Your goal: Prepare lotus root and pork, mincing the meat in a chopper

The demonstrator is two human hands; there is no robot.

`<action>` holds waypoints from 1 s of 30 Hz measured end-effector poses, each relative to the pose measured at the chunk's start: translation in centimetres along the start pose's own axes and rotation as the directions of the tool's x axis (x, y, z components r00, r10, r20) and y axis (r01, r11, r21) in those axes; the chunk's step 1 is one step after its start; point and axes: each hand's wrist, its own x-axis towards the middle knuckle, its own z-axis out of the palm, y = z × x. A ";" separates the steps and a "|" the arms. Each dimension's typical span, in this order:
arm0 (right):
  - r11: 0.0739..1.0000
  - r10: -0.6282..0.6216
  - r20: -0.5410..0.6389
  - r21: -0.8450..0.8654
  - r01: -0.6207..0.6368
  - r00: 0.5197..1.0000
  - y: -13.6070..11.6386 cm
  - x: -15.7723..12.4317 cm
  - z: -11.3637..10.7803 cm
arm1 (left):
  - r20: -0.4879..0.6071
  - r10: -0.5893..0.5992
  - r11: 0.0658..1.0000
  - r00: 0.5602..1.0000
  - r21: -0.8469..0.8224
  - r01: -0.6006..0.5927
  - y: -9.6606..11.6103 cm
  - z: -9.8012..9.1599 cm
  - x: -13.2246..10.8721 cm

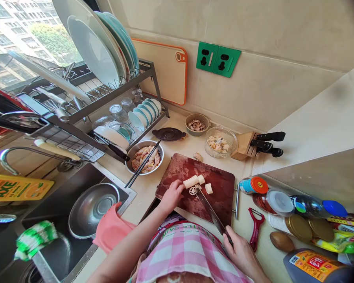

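A pale kitchen counter (153, 184) carries one dark red cutting board (221, 188). The left hand (172, 195) pins one peeled lotus root (191, 182) with its fingertips. The right hand (242, 253) is closed around one knife (210, 210), blade tip beside a cut slice (192, 191); just beyond lie two, perhaps three, cut chunks (208, 188)

Knife (211, 212) handle hidden in right hand (242, 253), sauce bottle (315, 267) cut off below, tap (20, 155) blurred

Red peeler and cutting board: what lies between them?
Head view: only the cutting board's metal side handle and bare countertop lie before the red peeler.
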 end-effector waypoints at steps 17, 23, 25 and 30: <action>0.973 -0.205 0.008 -0.108 0.204 0.979 -2.0 0.7 -1.3 | -0.019 -0.002 0.996 1.000 0.090 0.003 1.0 2.2 -4.0; 0.960 -0.164 0.051 -0.222 0.171 0.985 -2.7 2.1 0.5 | 0.023 -0.068 0.995 0.997 0.069 0.066 1.1 3.2 -2.9; 0.954 -0.117 0.080 -0.267 0.134 0.990 -2.5 2.7 1.4 | 0.031 -0.084 0.995 0.996 0.053 0.082 1.0 3.2 -3.0; 0.973 -0.217 0.023 -0.076 0.218 0.976 -0.5 2.3 1.7 | 0.010 -0.110 0.990 0.994 -0.091 0.110 1.0 1.7 -2.4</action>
